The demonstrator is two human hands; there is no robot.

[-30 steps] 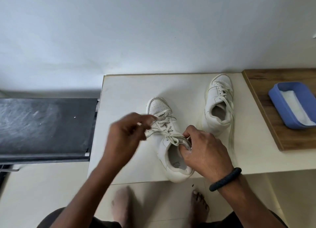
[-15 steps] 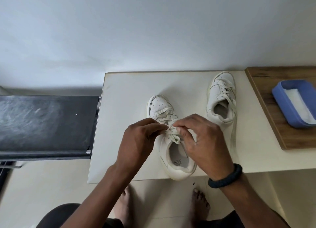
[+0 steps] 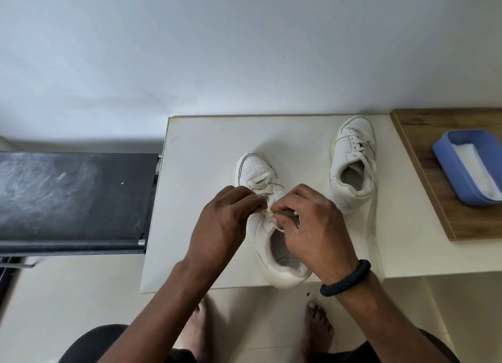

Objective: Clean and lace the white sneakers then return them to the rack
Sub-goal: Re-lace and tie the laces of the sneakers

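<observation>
Both the left hand (image 3: pixel 225 221) and right hand (image 3: pixel 312 226) pinch the lace (image 3: pixel 267 212) atop the near sneaker (image 3: pixel 254 169); I'd pull both ends evenly, keeping its heel steady on the counter (image 3: pixel 206 150).

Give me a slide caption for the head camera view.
Left hand and right hand pinch laces on the near sneaker; far sneaker sits loose-laced.

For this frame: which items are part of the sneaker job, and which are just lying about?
In use: near sneaker; its lace, pinched by left hand and right hand; far sneaker with a loose lace end.

Lying about: blue tray holding a white cloth, on a wooden board; black surface at left.
</observation>
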